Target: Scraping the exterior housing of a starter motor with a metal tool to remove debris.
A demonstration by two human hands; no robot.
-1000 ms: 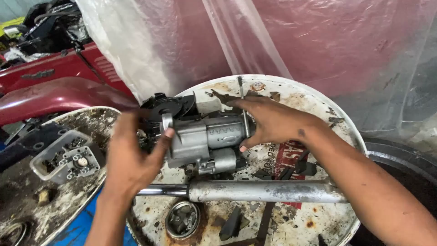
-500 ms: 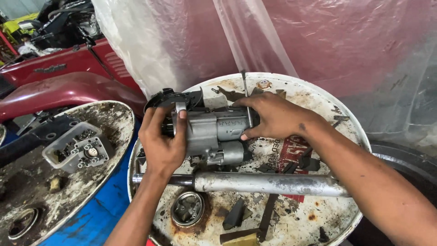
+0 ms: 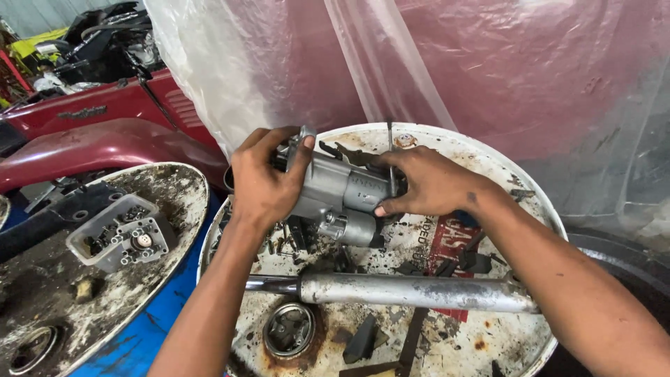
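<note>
A grey metal starter motor (image 3: 342,195) lies sideways over the top of a white, rusty drum (image 3: 488,328). My left hand (image 3: 265,185) wraps its left, flanged end, fingers curled over the housing. My right hand (image 3: 426,183) grips its right end, thumb beneath the small cylinder under the main body. Both hands hold it slightly above the drum lid.
A long grey metal tube (image 3: 412,291) lies across the drum lid in front of the motor. A round bung opening (image 3: 288,329) and dark metal scraps sit near it. A second dirty drum (image 3: 105,279) at the left carries a small grey housing (image 3: 122,237). Clear plastic sheeting (image 3: 433,63) hangs behind.
Both hands lifted the starter motor and shifted it toward the drum's far edge. My left hand moved from its side to wrap over its left end.
</note>
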